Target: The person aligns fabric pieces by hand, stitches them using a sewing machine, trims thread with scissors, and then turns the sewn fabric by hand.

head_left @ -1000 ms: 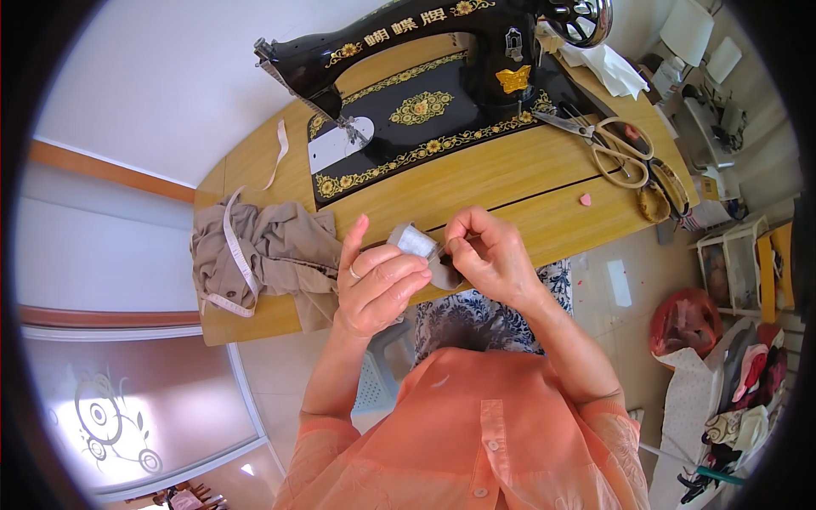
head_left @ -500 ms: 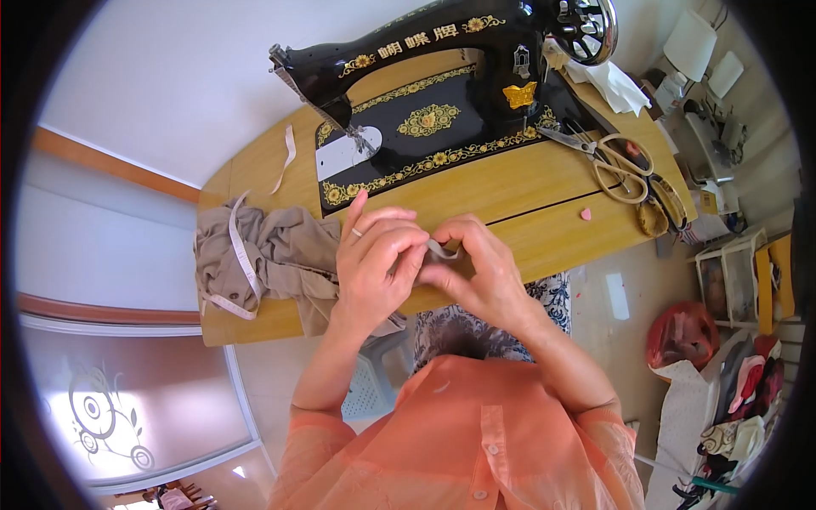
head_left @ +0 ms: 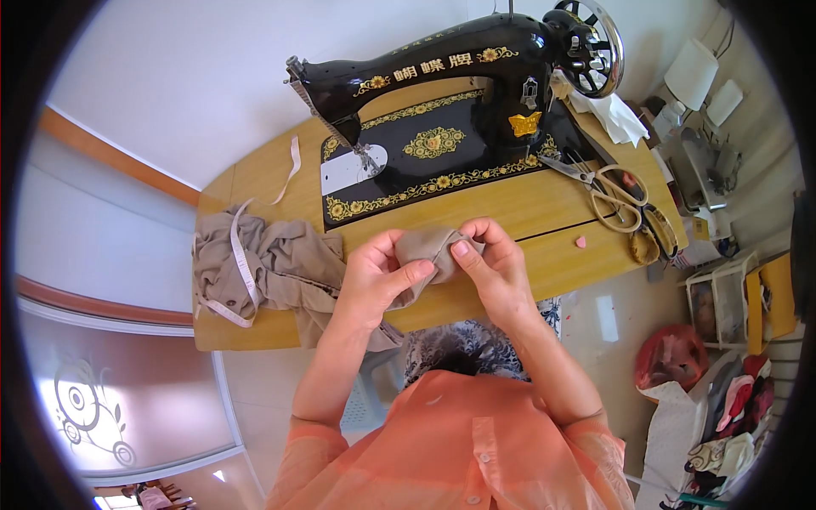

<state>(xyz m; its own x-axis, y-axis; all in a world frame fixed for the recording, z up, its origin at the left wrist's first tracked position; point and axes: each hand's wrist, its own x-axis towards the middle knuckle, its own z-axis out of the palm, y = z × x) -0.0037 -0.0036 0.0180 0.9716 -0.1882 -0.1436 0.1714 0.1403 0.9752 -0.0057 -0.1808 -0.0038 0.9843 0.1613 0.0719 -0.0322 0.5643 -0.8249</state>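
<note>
Between my two hands, a part of the brown-grey cloth [head_left: 427, 248] is spread over the table's front edge, with a seam showing across it. My left hand [head_left: 380, 276] pinches its left side, thumb on top. On the right side, my right hand [head_left: 495, 268] grips the cloth with the thumb near the seam. The rest of the garment [head_left: 293, 255] lies bunched at the left of the table, a white measuring tape [head_left: 240, 259] draped over it. Behind my hands stands a black sewing machine [head_left: 442, 68] with gold decoration.
Scissors [head_left: 618, 197] with pale handles lie on the wooden table [head_left: 544, 200] at the right, near a small pink piece [head_left: 580, 242]. A red bag [head_left: 671, 357] and a pile of cloths [head_left: 739, 408] are at the lower right. A plastic stool [head_left: 364, 404] is below the table.
My hands were close together on a small bit of cloth; now they are farther apart, with thumbs on top and more cloth showing between them. The white object seen earlier is out of sight.
</note>
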